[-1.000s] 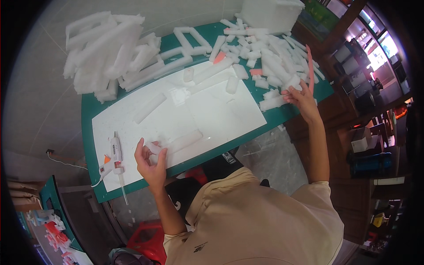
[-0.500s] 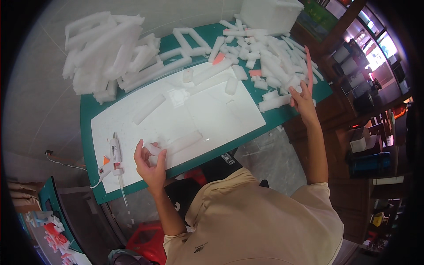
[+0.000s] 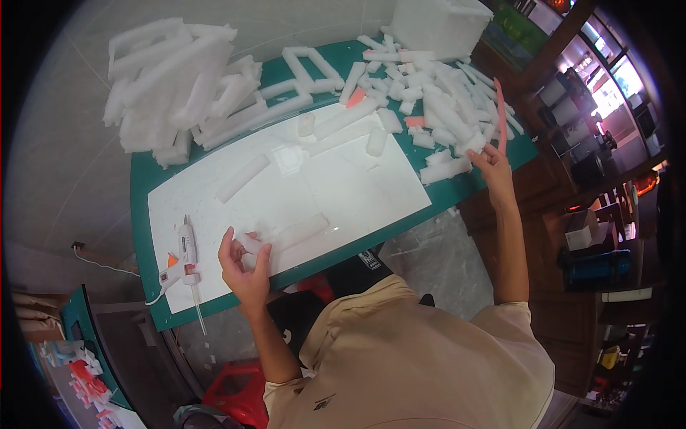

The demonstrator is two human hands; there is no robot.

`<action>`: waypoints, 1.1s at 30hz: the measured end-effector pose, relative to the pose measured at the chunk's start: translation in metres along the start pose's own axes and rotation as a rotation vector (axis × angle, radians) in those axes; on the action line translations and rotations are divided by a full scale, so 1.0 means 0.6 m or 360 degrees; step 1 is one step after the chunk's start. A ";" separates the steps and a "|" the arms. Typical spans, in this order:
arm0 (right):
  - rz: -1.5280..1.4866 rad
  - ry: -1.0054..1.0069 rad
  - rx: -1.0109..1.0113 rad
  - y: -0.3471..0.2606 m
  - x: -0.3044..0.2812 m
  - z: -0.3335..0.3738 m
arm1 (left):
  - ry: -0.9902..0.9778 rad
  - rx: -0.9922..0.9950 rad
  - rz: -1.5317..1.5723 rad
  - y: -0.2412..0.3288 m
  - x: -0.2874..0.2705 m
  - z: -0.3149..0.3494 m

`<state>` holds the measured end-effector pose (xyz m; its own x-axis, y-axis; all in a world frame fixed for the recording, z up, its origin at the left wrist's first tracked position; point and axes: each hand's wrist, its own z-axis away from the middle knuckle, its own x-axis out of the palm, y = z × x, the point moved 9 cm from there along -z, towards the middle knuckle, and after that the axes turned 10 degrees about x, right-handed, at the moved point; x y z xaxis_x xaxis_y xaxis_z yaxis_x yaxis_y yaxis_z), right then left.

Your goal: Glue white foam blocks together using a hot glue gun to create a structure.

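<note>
Green surface (image 3: 457,190) by a gray wall (image 3: 71,179) is carrying a messy foam pile (image 3: 444,121).
A small white foam block (image 3: 251,244) is sitting in the half-curled left hand (image 3: 247,275), partly hidden; the right hand (image 3: 493,170), nearly pinched, is touching the pile, but I cannot tell what it is holding.

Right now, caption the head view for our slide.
Left hand holds a foam piece; right hand at the foam pile.
</note>
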<state>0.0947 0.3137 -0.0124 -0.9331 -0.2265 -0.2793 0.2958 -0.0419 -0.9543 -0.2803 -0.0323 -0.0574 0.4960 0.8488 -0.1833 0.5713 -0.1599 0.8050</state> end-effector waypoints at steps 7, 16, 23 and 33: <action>-0.0030 -0.0081 -0.0059 0.008 0.002 -0.007 | -0.0009 -0.0013 -0.0027 0.000 0.001 0.000; -0.0037 -0.0076 -0.0095 -0.005 0.012 0.008 | -0.0013 0.0014 -0.0032 0.001 0.002 0.000; -0.0010 -0.0139 -0.0086 -0.002 0.025 0.013 | -0.0023 0.0002 -0.0051 0.002 0.001 -0.001; 0.0121 -0.0126 -0.0087 -0.007 0.038 0.022 | -0.0018 0.0013 -0.0041 0.003 0.001 -0.001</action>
<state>0.0751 0.2962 -0.0135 -0.8886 -0.3032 -0.3442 0.3517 0.0313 -0.9356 -0.2796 -0.0316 -0.0558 0.4881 0.8470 -0.2105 0.5894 -0.1421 0.7952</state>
